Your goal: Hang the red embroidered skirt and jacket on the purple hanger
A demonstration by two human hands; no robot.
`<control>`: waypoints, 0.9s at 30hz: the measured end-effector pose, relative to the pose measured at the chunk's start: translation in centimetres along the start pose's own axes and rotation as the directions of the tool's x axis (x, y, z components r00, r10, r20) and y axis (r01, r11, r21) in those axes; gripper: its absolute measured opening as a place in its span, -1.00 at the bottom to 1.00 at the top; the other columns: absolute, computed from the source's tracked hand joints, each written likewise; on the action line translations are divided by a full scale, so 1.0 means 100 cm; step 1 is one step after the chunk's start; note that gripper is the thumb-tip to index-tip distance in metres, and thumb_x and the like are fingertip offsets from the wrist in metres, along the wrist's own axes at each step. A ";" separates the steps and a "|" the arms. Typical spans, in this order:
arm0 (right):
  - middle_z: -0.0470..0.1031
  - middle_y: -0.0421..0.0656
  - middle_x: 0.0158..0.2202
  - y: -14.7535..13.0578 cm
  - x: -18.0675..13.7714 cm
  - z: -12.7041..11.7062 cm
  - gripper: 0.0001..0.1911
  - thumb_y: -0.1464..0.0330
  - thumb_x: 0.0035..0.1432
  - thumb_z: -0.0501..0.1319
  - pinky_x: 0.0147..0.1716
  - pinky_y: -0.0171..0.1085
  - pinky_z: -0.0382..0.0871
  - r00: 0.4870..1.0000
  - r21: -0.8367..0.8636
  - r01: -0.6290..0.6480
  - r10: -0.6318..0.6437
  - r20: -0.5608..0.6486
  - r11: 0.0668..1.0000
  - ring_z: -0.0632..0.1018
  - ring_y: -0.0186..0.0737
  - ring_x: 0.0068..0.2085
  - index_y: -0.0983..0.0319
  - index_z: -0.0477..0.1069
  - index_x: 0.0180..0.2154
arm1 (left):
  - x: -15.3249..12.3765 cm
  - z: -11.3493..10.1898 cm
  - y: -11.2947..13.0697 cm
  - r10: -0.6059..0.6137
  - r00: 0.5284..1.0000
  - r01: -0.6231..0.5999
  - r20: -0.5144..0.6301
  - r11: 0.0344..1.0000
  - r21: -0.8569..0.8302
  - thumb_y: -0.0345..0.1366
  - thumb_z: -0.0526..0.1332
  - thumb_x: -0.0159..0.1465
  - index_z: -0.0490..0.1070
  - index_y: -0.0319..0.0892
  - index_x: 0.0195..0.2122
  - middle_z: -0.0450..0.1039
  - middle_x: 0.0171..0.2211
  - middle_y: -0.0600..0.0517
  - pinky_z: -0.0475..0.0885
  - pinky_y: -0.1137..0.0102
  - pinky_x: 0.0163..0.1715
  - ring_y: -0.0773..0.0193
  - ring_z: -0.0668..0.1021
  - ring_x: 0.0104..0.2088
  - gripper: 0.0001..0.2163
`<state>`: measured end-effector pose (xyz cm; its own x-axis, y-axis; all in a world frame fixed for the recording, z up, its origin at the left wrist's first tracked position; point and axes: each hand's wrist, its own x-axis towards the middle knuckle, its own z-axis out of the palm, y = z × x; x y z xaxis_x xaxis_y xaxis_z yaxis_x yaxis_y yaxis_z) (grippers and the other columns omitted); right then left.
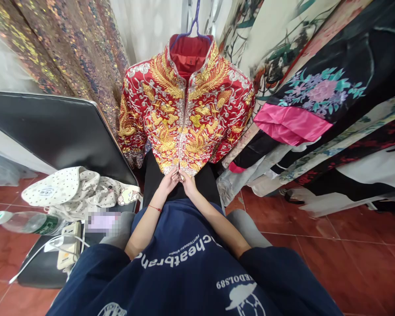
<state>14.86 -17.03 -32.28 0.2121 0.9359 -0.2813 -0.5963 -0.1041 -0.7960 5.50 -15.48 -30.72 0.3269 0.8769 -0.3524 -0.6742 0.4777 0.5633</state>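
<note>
A red jacket [164,114] with dense gold and silver embroidery hangs in front of me on a purple hanger [196,24]. Its stand collar is open at the neck, and the two front edges meet down the middle. My left hand [169,182] pinches the lower front corner on the left side of the opening. Close beside it, my right hand [187,182] is closed on the matching corner to the right. Both sets of fingertips nearly touch at the hem; whatever fastener may lie between them is too small to make out.
At left stands a black chair [59,136] bearing a dotted white cloth bag [72,188], a plastic bottle [29,222] and a power strip [69,245] with a white cable. Hanging garments [316,96] crowd the right side. Sequined fabric [82,39] hangs behind the chair.
</note>
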 end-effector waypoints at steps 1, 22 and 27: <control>0.56 -0.24 -0.36 -0.001 0.000 0.000 -0.56 0.26 -0.30 0.45 -0.48 -0.35 0.29 1.000 -0.003 0.001 -0.001 0.000 1.000 0.45 -0.35 -0.42 0.19 0.45 -0.29 | 0.000 0.000 -0.001 0.008 1.000 -0.008 -0.004 1.000 0.007 -0.25 0.39 0.28 0.09 -0.15 -0.65 -0.03 -0.75 0.25 0.33 0.50 -0.51 0.53 0.12 -0.69 -0.50; 0.33 -0.29 -0.60 -0.010 -0.004 0.005 -0.58 0.13 -0.30 0.46 -0.56 -0.32 0.16 0.990 -0.062 0.083 -0.089 -0.111 0.995 0.28 -0.41 -0.54 0.17 0.29 -0.53 | 0.006 0.000 -0.021 0.431 0.884 -0.381 -0.183 0.889 0.254 -0.30 0.54 -0.02 0.42 -0.23 -0.47 0.39 -0.59 0.16 0.16 0.49 -0.60 0.49 0.34 -0.60 -0.71; 0.38 -0.25 -0.58 -0.013 -0.005 0.005 -0.59 0.10 -0.23 0.44 -0.55 -0.31 0.21 0.979 -0.096 0.128 -0.141 -0.144 0.987 0.30 -0.41 -0.54 0.18 0.31 -0.54 | 0.002 0.007 -0.023 0.458 0.873 -0.396 -0.167 0.866 0.305 -0.29 0.53 0.01 0.46 -0.23 -0.49 0.41 -0.59 0.13 0.17 0.49 -0.59 0.48 0.34 -0.60 -0.75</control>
<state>15.14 -17.21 -30.79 0.4036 0.8828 -0.2404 -0.4873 -0.0150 -0.8731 7.56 -16.37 -31.58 -0.1341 0.9754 -0.1750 -0.5115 0.0832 0.8552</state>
